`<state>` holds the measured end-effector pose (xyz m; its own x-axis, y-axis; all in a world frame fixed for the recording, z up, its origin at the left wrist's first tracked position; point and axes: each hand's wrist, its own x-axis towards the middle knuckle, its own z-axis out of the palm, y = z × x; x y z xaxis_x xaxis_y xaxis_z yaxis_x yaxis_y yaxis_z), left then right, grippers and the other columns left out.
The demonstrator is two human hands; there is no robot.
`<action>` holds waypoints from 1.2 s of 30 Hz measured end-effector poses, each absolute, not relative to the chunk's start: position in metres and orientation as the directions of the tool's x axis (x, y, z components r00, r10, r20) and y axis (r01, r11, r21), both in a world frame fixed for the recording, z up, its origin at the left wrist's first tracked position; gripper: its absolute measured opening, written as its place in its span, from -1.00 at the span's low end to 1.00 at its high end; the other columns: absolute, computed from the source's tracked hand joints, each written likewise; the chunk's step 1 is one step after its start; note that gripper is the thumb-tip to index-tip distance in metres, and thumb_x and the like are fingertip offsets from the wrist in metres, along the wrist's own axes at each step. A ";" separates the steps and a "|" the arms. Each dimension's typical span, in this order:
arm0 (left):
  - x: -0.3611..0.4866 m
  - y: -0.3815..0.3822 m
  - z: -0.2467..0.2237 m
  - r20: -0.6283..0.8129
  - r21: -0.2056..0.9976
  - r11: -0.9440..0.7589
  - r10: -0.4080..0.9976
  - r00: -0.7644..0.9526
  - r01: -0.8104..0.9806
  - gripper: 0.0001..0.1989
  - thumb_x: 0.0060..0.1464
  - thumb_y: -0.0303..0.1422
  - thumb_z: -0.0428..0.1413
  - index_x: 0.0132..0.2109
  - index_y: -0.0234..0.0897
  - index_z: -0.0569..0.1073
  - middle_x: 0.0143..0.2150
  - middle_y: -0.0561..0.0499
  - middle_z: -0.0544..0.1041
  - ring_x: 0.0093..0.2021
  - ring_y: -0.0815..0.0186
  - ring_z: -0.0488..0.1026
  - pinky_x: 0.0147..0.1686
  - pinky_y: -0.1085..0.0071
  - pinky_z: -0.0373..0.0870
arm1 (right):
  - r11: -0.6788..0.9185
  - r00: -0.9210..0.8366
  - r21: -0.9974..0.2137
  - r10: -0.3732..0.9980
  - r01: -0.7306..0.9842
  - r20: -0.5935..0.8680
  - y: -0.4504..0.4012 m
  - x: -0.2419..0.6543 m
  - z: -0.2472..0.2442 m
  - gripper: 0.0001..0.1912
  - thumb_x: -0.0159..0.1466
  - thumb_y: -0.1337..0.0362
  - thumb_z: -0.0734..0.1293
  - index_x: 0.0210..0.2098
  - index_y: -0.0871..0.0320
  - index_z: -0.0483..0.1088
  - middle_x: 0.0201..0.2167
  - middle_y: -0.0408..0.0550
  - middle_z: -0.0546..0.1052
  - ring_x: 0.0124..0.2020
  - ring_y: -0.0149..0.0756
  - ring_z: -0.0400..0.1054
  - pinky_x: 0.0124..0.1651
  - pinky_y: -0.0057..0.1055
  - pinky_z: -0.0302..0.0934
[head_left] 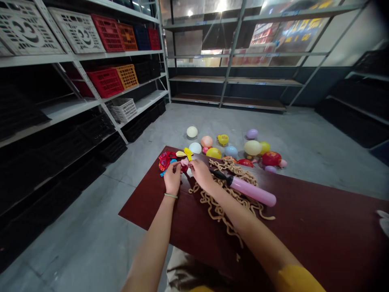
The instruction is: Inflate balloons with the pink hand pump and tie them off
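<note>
Between my two hands is a small pink uninflated balloon (184, 162), pinched by the fingers of both. My left hand (172, 177) holds its left side and wears a thin pale bracelet at the wrist. From the other side my right hand (199, 172) grips it. Around them on the table lie limp balloons: red ones (165, 161), a yellow one (188, 153) and some blue ones. Just right of my right hand rests a pink balloon pump (253, 191) with a black nozzle end, on top of a tangle of tan, rope-like strands (215, 205).
The dark red table (146, 198) spans the front. On the floor behind it lie several inflated balloons (252, 147). Metal shelves with plastic crates (105, 81) line the left. Another metal rack (258, 81) stands at the back.
</note>
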<state>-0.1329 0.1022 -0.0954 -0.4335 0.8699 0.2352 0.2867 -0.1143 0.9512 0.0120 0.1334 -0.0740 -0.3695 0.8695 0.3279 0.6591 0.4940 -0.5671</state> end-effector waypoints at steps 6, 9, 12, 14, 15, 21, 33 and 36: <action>-0.119 0.091 -0.084 0.462 0.856 -0.356 0.852 -0.245 0.374 -0.74 0.20 -0.25 0.12 -0.02 -0.25 0.54 -0.07 -0.15 0.55 -0.08 0.18 0.48 -0.09 0.28 0.41 | 0.570 -0.385 -0.563 0.821 0.598 0.423 0.104 0.070 -0.016 -0.89 0.31 0.43 0.24 -0.30 0.12 0.38 -0.29 -0.07 0.46 -0.21 -0.27 0.32 -0.10 -0.32 0.21; -0.102 0.081 -0.078 0.460 0.870 -0.436 0.886 -0.057 0.231 -0.70 0.24 -0.21 0.08 0.02 -0.24 0.51 0.02 -0.16 0.52 0.03 0.16 0.46 0.00 0.24 0.39 | 0.576 -0.400 -0.572 0.817 0.584 0.414 0.080 0.102 0.002 -0.90 0.30 0.42 0.24 -0.29 0.12 0.35 -0.34 -0.13 0.46 -0.30 -0.34 0.32 -0.20 -0.40 0.18; -0.074 0.069 -0.067 0.373 0.920 -0.386 0.915 0.153 0.068 -0.68 0.23 -0.19 0.10 0.03 -0.25 0.50 0.01 -0.17 0.53 0.03 0.15 0.47 0.01 0.23 0.40 | 0.573 -0.407 -0.569 0.820 0.590 0.403 0.056 0.133 0.011 -0.89 0.28 0.44 0.23 -0.31 0.12 0.34 -0.38 -0.17 0.46 -0.35 -0.37 0.30 -0.23 -0.43 0.15; -0.053 0.061 -0.058 0.333 0.936 -0.351 0.915 0.226 0.041 -0.69 0.18 -0.20 0.15 0.00 -0.26 0.51 -0.01 -0.14 0.55 -0.01 0.17 0.49 0.00 0.26 0.40 | 0.558 -0.384 -0.566 0.829 0.607 0.407 0.044 0.153 0.013 -0.89 0.29 0.43 0.22 -0.30 0.12 0.34 -0.35 -0.15 0.46 -0.33 -0.36 0.30 -0.22 -0.42 0.14; -0.043 0.056 -0.054 0.317 0.941 -0.336 0.920 0.231 0.047 -0.71 0.16 -0.20 0.17 -0.04 -0.26 0.53 -0.05 -0.12 0.56 -0.06 0.19 0.50 -0.04 0.29 0.41 | 0.545 -0.358 -0.565 0.837 0.620 0.414 0.038 0.163 0.013 -0.90 0.30 0.41 0.22 -0.30 0.12 0.35 -0.33 -0.13 0.46 -0.31 -0.34 0.30 -0.22 -0.40 0.14; 0.012 0.032 -0.040 0.033 0.997 0.000 0.911 0.411 -0.081 -0.56 0.20 0.00 0.06 -0.27 -0.32 0.55 -0.38 -0.07 0.56 -0.37 0.26 0.48 -0.37 0.38 0.41 | 0.521 -0.197 -0.520 0.809 0.677 0.554 0.017 0.208 0.008 -0.92 0.31 0.37 0.26 -0.30 0.13 0.38 -0.31 -0.04 0.45 -0.21 -0.23 0.32 -0.14 -0.31 0.22; 0.074 0.034 -0.048 -0.066 0.819 0.286 0.908 0.414 -0.498 -0.67 0.08 -0.13 0.25 -0.14 -0.31 0.57 -0.17 -0.08 0.60 -0.17 0.27 0.54 -0.11 0.37 0.44 | 0.618 -0.459 -0.010 0.594 0.786 0.661 -0.010 0.232 -0.032 -0.77 0.38 0.41 0.20 -0.12 0.15 0.48 -0.19 0.05 0.51 -0.18 -0.19 0.33 -0.05 -0.26 0.30; 0.071 0.032 -0.050 -0.073 0.829 0.282 0.910 0.407 -0.482 -0.70 0.07 -0.20 0.27 -0.13 -0.32 0.58 -0.17 -0.10 0.61 -0.15 0.26 0.55 -0.10 0.36 0.45 | 0.657 -0.527 0.020 0.586 0.754 0.615 -0.010 0.233 -0.045 -0.73 0.40 0.41 0.17 -0.05 0.17 0.46 -0.11 0.08 0.53 -0.06 -0.15 0.36 0.05 -0.21 0.29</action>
<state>0.0708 0.0322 -0.0495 0.4070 0.9105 -0.0733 -0.4824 0.2823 0.8292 0.2328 -0.0101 -0.0448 -0.5270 0.5862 0.6154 0.7537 0.6569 0.0197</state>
